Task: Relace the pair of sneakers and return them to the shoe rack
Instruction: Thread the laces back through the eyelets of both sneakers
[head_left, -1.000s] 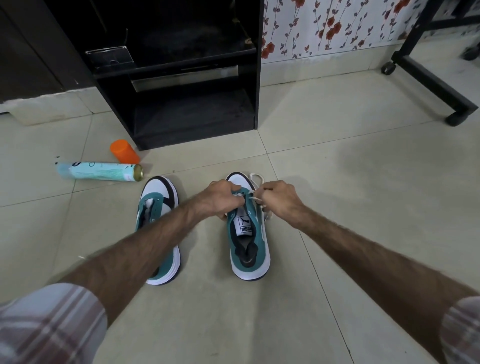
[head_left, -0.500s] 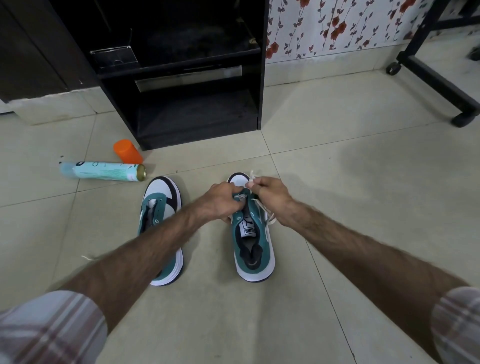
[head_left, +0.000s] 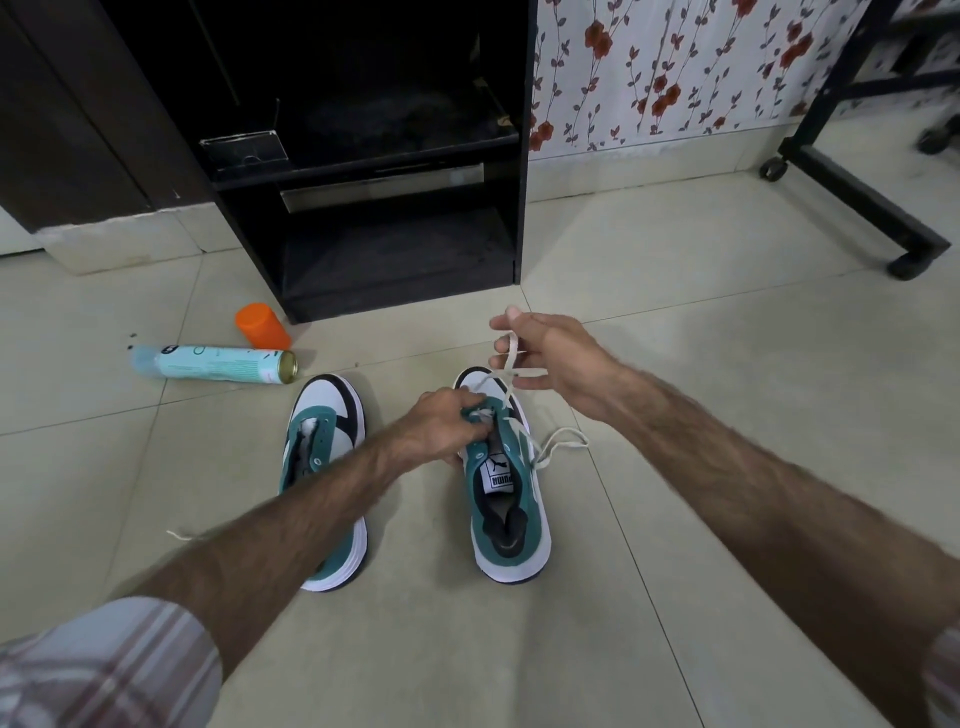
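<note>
Matt teal suede-like uppers on both sneakers (head_left: 506, 483), smooth white toe panels, a flat woven cloth lace (head_left: 511, 358). Glossy pale floor tiles (head_left: 727, 389), a dusty dark shoe rack (head_left: 395, 223), a shiny spray can (head_left: 213, 364) with a brassy metal end, and a smooth orange plastic cap (head_left: 262, 326).

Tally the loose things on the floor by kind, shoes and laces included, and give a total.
Sneakers: 2, the left sneaker and the right sneaker
Laces: 2, a white lace being threaded and a lace end by the left sneaker
Spray cans: 1, the teal can
Caps: 1, the orange cap
Total: 6
</note>
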